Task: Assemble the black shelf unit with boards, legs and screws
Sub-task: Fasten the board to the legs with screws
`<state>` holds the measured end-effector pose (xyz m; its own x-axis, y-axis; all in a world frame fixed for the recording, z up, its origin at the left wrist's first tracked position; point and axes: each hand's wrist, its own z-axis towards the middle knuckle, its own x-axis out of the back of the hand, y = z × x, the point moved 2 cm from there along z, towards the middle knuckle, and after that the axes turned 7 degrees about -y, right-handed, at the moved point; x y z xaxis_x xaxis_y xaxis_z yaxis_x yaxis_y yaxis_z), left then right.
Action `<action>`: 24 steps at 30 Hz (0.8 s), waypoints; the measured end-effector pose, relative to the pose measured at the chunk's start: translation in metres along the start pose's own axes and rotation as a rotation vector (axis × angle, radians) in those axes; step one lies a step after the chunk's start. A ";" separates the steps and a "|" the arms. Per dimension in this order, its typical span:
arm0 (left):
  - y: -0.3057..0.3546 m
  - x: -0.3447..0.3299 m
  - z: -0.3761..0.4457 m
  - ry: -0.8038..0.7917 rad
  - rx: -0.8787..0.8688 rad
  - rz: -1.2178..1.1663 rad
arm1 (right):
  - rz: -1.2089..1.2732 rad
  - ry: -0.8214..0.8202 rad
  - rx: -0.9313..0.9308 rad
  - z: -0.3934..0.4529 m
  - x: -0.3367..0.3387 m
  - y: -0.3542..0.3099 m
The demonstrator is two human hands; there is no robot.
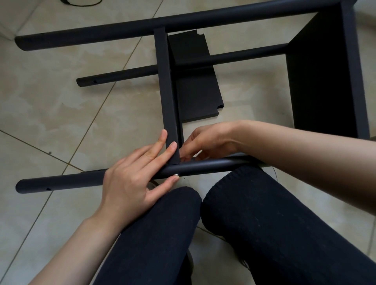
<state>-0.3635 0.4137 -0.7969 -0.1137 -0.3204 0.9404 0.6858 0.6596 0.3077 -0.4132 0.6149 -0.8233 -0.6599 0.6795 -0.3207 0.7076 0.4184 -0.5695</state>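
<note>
While the half-built black shelf unit [203, 85] lies on its side on a pale tiled floor [61, 114], a person sits close behind it, their two knees in dark leggings [254, 219] filling the bottom of the view. The nearest leg [65, 183], a round black tube, runs left to right just in front of the knees. A narrow black board [167, 97] stands on edge and runs away from it to the far leg [122, 26] at the top of the view. A third leg [122, 76] lies between those two, passing behind the board. At the right end a wide board [325, 77] closes off the frame. A loose flat board [193, 81] with notched corners lies on the floor inside the frame, just right of the narrow board.

The left hand [134, 183] rests over the near leg where the narrow board meets it. Its fingers are straight and spread, two fingertips lying against the board's left face, and the thumb tip touches a small silver screw head [176, 175] in the side of the leg. The right hand [205, 142] reaches in from the right to the other side of the same joint, fingers curled towards the board's foot; whether they pinch anything cannot be told, as the fingertips are hidden behind the board and leg.

A dark cable [81, 2] loops on the floor at the top left edge.
</note>
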 end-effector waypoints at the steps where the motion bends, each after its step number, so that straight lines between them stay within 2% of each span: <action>1: 0.000 0.000 0.000 0.001 0.000 -0.001 | 0.012 0.001 0.011 0.001 -0.001 0.000; 7: 0.000 0.000 0.000 0.002 0.003 0.002 | 0.040 -0.049 0.016 -0.004 0.001 -0.002; 11: 0.000 0.000 0.000 0.003 0.002 0.008 | -0.012 -0.012 -0.008 -0.004 0.004 -0.001; 17: 0.001 0.000 0.000 0.006 0.009 0.001 | 0.010 0.004 0.053 0.003 -0.002 0.000; 24: 0.001 0.000 0.000 0.008 0.009 0.001 | -0.024 0.011 0.007 -0.003 0.000 -0.007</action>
<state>-0.3629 0.4144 -0.7967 -0.1073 -0.3248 0.9397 0.6793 0.6662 0.3079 -0.4171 0.6139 -0.8169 -0.6737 0.6761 -0.2985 0.6898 0.4301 -0.5824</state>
